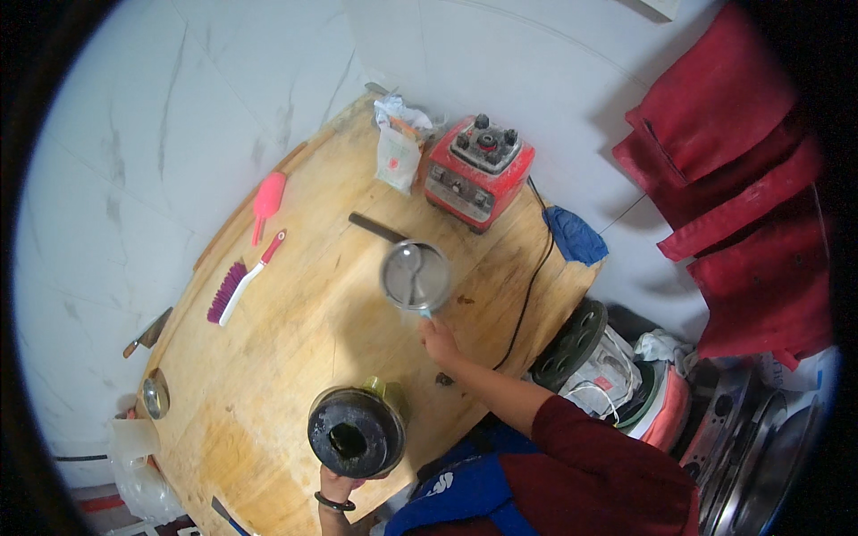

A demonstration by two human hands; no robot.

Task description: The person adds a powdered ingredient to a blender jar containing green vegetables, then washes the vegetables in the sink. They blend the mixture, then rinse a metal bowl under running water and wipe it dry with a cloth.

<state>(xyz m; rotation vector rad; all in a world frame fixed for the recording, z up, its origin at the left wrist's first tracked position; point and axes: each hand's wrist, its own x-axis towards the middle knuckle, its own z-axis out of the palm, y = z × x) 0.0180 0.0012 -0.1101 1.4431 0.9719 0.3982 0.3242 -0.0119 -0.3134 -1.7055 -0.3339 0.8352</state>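
Note:
My left hand [337, 484], with a dark bangle at the wrist, holds a blender jar by its near side. The jar's black lid [357, 432] faces up and has an open hole in its middle. A yellowish translucent handle [387, 390] sticks out at the jar's far side. My right hand [439, 343] grips the light-blue end of a round metal vessel [415, 276], blurred, with a spoon-like shape showing in it. Behind the vessel a black bar [377, 228] runs to the upper left; whether it belongs to the vessel I cannot tell.
A red blender base [479, 171] stands at the back beside a plastic bag [398, 154]; its black cord [534, 288] crosses the wooden table [288, 362]. Leftward lie a pink scoop [269, 195] and a purple-bristled brush [241, 285]. A cleaver [149, 333] rests at the left edge. Blue cloth [575, 236] hangs right.

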